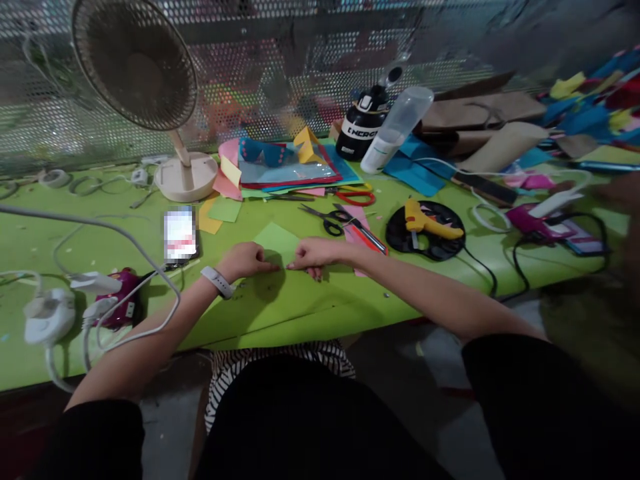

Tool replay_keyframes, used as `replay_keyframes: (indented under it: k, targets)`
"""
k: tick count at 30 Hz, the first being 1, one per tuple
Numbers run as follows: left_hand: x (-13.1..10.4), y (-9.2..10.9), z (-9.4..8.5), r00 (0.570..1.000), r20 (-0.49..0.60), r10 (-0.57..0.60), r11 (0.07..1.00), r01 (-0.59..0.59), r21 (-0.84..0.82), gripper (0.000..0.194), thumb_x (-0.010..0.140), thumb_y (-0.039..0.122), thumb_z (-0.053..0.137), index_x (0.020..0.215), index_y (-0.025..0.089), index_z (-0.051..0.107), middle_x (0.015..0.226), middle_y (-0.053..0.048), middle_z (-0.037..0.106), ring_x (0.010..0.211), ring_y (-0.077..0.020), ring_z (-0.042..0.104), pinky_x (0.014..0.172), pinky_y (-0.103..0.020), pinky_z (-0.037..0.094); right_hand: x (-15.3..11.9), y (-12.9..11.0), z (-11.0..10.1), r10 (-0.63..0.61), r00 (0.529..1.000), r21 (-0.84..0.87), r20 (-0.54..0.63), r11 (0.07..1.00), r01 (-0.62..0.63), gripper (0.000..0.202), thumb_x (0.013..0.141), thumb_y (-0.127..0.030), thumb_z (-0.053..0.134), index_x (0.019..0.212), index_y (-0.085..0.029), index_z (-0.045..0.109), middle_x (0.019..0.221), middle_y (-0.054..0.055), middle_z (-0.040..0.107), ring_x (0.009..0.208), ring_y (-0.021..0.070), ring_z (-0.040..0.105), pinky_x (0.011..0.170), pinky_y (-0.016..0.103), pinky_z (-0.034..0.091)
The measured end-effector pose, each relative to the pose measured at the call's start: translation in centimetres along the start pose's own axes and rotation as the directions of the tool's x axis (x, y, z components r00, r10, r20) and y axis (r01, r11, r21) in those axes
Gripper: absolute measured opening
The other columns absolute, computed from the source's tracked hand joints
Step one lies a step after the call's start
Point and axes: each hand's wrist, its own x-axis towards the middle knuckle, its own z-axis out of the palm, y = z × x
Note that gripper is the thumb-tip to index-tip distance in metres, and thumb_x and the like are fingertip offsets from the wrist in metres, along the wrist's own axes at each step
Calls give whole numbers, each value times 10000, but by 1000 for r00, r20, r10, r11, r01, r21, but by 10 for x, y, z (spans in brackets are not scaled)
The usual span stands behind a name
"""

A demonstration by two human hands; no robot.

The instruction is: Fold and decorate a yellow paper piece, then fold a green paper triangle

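A small light-green sheet of paper lies on the green table top between my hands. My left hand, with a white band on its wrist, is closed at the paper's left side, its index finger reaching along the near edge. At the right side, my right hand is curled with its thumb and forefinger pinched at the near edge. The two hands' fingertips are close together. Beyond my right hand are black-handled scissors and a red-and-black cutter knife on a pink paper strip.
A phone and a fan stand to the left, with power plugs and a looping cable near my left forearm. Behind are layered coloured papers and a black bottle. A yellow glue gun rests on a black tray at right.
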Motion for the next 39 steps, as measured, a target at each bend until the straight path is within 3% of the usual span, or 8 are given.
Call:
replay_keyframes:
  k: [6, 13, 21, 25, 27, 29, 33, 39]
  targets:
    - [-11, -20, -13, 991, 130, -39, 993, 53, -102, 495, 699, 644, 649, 559, 175, 579, 537, -27, 607, 511, -136, 516, 535, -278, 351, 7, 14, -4, -12, 999, 19, 37, 1000, 11, 585, 656, -735, 672, 612, -169, 530, 491, 3, 619, 484, 126, 628, 493, 231, 468]
    - [-43, -64, -20, 934, 284, -218, 884, 312, -349, 523, 659, 648, 703, 518, 187, 501, 537, -71, 654, 508, -177, 617, 494, -286, 447, 8, 14, -4, -28, 997, 10, 74, 1000, 27, 552, 690, -705, 668, 634, -173, 528, 526, 20, 649, 492, 129, 634, 511, 243, 478]
    - [-83, -93, -35, 896, 255, -365, 827, 437, -353, 488, 812, 551, 602, 510, 174, 531, 538, -72, 657, 475, -156, 608, 492, -280, 466, -2, 6, -1, -19, 999, -21, 40, 1000, 20, 480, 753, -630, 662, 657, -186, 509, 544, 12, 645, 515, 137, 633, 528, 250, 479]
    - [-98, -72, -40, 917, 56, -395, 881, 396, -260, 487, 888, 500, 522, 530, 169, 534, 491, -44, 616, 460, -141, 583, 530, -285, 475, -23, -5, 9, -219, 959, -400, -181, 907, 131, 302, 856, -449, 626, 736, -175, 590, 669, 39, 680, 607, 151, 636, 576, 261, 446]
    - [-100, -52, -33, 951, -146, -272, 961, 262, -86, 450, 897, 533, 509, 659, 167, 618, 590, -48, 668, 533, -151, 608, 555, -285, 463, -32, -7, 17, -432, 863, -668, -262, 726, 161, 169, 884, -326, 611, 852, -163, 644, 844, 82, 704, 746, 187, 646, 620, 283, 444]
    - [-96, -33, -18, 943, -323, -80, 990, 114, 88, 362, 924, 480, 498, 846, 170, 667, 790, -67, 720, 673, -176, 644, 616, -299, 482, -37, -6, 25, -585, 782, -830, -215, 531, 169, 115, 900, -172, 565, 953, -138, 662, 977, 122, 694, 855, 207, 639, 682, 307, 464]
    - [-77, -9, 12, 895, -290, 340, 918, -248, 311, 248, 965, 300, 468, 1119, 188, 628, 1150, -94, 674, 998, -198, 624, 811, -317, 513, -33, 2, 40, -659, 747, -943, -87, 297, 152, 277, 856, 40, 481, 1002, -87, 679, 1006, 149, 693, 873, 204, 633, 758, 337, 498]
    - [-58, -9, 15, 866, -150, 478, 777, -337, 532, 191, 980, 201, 449, 1088, 163, 602, 988, -85, 671, 885, -193, 603, 713, -291, 496, -28, 9, 49, -704, 710, -996, -36, 83, 32, 387, 859, 72, 382, 1079, -47, 678, 1003, 159, 702, 856, 215, 627, 733, 338, 518]
